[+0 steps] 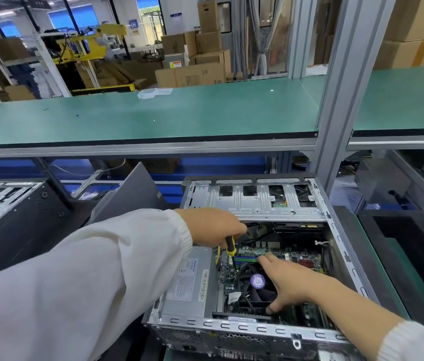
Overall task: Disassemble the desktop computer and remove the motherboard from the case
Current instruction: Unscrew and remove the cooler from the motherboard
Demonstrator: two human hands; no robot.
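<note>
Left hand [212, 226] clamps the screwdriver [230, 247], shaft pointing down at 6 o'clock into the motherboard [278, 252]; right hand [287, 281], grip apart, rests on the fan [256, 285].

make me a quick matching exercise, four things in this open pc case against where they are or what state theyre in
Things:
1. screwdriver
2. power supply
3. CPU fan
4. drive cage

Places or states:
A. silver box, left side of case
B. under the right hand
C. gripped by the left hand
D. far end of case

Pairs: 1-C, 2-A, 3-B, 4-D
</note>
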